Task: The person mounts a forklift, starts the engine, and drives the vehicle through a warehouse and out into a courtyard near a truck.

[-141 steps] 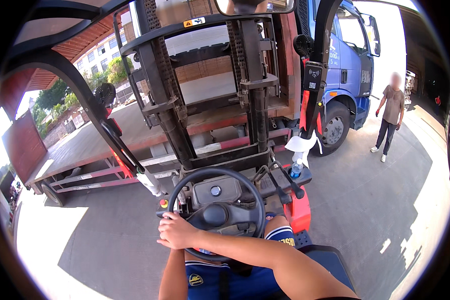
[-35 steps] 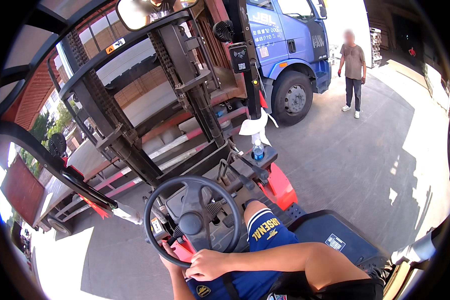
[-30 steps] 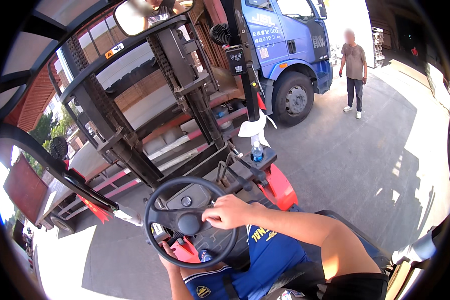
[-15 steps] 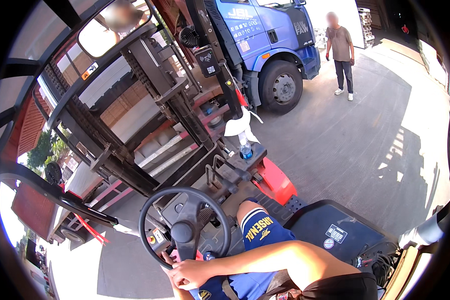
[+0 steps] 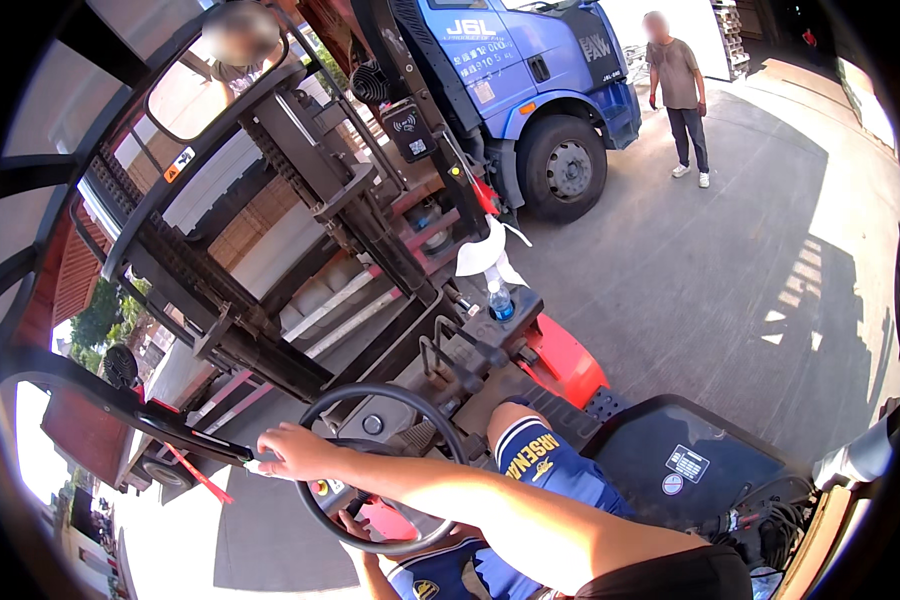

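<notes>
The black steering wheel (image 5: 385, 389) of a forklift is in front of me. My left hand (image 5: 354, 530) is closed at its lower left rim, partly hidden by that rim. My right arm reaches across the wheel to the left. Beyond the left rim, my right hand (image 5: 288, 452) has its fingers bent at a small white piece (image 5: 258, 466), by the lower end of a black pillar (image 5: 185, 430). What exactly those fingers hold is too small to tell. Below the wheel, my legs show in blue shorts (image 5: 540, 455).
Black control levers (image 5: 460, 370) and a water bottle (image 5: 500, 300) stand right of the wheel, near a white cloth (image 5: 482, 252). Ahead rises the mast (image 5: 315, 165). A blue truck (image 5: 530, 75) is parked beyond, and a person (image 5: 678, 95) stands right of it on the pavement.
My right hand has left the lower part of the wheel and moved left and up to the white piece. My left hand stays low at the rim. The view has shifted slightly.
</notes>
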`<action>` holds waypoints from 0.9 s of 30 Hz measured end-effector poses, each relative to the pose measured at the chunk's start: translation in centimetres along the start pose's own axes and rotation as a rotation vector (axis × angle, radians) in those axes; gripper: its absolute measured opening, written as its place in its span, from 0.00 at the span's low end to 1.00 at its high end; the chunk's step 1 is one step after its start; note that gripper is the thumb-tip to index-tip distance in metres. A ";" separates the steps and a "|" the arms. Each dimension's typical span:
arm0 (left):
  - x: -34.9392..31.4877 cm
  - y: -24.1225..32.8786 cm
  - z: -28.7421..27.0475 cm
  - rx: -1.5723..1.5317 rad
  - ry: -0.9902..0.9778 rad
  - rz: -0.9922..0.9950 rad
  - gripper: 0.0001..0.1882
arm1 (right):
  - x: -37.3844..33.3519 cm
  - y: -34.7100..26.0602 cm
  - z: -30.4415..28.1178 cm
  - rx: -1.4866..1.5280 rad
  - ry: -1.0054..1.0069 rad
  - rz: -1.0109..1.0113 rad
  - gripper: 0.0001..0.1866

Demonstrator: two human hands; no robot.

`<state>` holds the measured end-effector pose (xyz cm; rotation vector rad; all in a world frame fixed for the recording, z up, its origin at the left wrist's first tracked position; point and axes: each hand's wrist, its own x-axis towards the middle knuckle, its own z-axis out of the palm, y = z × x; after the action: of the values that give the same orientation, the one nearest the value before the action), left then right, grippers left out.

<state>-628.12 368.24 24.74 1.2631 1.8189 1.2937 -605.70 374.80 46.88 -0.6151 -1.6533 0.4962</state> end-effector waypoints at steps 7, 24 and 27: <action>-0.1 -2.5 -1.8 -0.006 -0.041 0.008 0.30 | -20.9 -6.9 -1.2 0.150 -0.581 -0.077 0.20; 0.2 1.0 -2.2 -0.083 -0.060 0.032 0.31 | -3.5 -3.0 6.0 -0.074 -0.021 -0.115 0.13; 0.0 0.0 -2.2 -0.030 -0.066 0.022 0.31 | -13.6 -5.0 7.5 -0.011 -0.211 -0.235 0.16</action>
<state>-629.96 367.36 25.58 1.2986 1.7380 1.2710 -612.10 362.34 38.56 -0.3789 -1.9014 0.3900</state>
